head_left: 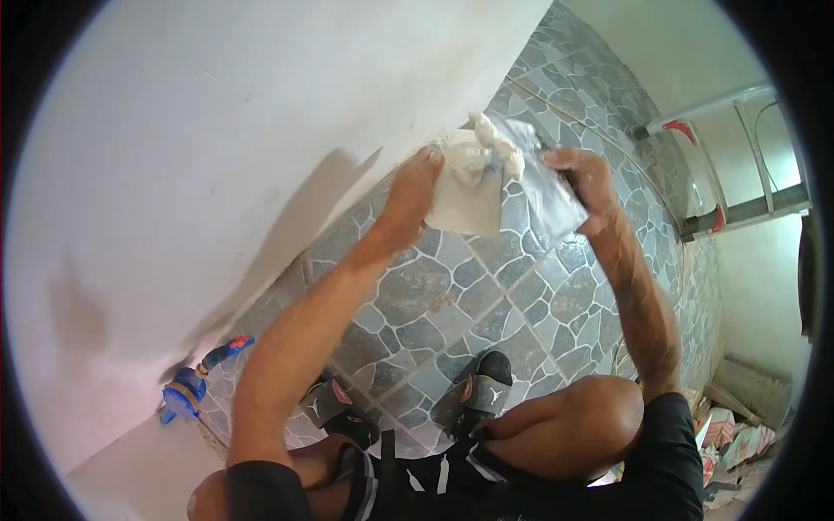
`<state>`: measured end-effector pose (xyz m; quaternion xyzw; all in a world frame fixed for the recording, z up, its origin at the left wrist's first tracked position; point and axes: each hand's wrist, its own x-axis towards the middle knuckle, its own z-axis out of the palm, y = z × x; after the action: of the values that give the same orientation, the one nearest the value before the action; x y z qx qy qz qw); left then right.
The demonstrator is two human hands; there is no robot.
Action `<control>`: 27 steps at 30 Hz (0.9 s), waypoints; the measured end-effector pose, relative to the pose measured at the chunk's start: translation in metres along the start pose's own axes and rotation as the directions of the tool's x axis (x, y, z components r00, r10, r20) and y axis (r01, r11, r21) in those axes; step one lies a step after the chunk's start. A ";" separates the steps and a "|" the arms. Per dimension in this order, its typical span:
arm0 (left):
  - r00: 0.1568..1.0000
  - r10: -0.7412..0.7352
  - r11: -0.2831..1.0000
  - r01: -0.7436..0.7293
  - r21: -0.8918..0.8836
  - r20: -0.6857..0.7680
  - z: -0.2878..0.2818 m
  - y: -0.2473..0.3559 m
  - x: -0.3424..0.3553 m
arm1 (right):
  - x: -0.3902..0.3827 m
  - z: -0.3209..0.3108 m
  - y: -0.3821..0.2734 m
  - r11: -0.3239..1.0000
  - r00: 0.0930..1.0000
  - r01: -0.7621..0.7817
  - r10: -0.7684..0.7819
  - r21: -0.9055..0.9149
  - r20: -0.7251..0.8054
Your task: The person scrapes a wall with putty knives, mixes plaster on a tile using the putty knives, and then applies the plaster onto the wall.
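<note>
My left hand (410,193) grips a flat pale scraper (462,208) smeared with white putty (469,161), held close beside the white wall at centre. My right hand (587,184) is closed around a wide silvery metal scraper (547,193), tilted against the pale one, with a thick lump of putty along its upper left edge. The two scrapers meet or overlap over the tiled floor. The handles are mostly hidden by my fingers.
The white wall (217,156) fills the left. Below me is grey stone-patterned tile floor (408,286) with my slippered feet. A blue power tool (184,398) lies at lower left, an aluminium ladder (721,208) at upper right, a thin hose (573,113) along the floor, and sacks (725,430) at lower right.
</note>
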<state>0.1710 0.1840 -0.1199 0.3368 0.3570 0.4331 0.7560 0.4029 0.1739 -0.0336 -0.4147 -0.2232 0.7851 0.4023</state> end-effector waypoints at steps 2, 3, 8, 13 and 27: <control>0.997 -0.077 0.992 0.078 0.099 -0.008 0.004 0.021 0.000 | 0.002 0.004 -0.022 0.998 0.999 0.038 -0.039 -0.046 -0.019; 0.997 -0.080 0.992 0.079 0.099 0.010 0.009 0.028 -0.001 | 0.001 0.003 -0.032 0.995 0.999 0.038 -0.041 -0.093 -0.031; 0.992 -0.121 0.982 0.116 0.152 0.024 0.024 0.059 -0.011 | -0.017 0.021 -0.056 0.973 0.990 0.049 -0.078 -0.227 -0.119; 0.989 -0.147 0.981 0.143 0.129 0.022 0.031 0.070 -0.021 | -0.024 0.025 -0.063 0.962 0.985 0.131 -0.153 -0.241 -0.075; 0.993 0.009 0.996 0.002 0.091 -0.120 0.005 0.108 -0.043 | -0.004 0.072 -0.009 0.932 0.945 0.317 -0.326 -0.178 -0.023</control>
<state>0.1143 0.1875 -0.0183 0.3447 0.4209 0.4374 0.7161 0.3490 0.1743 0.0144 -0.4259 -0.3444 0.6756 0.4935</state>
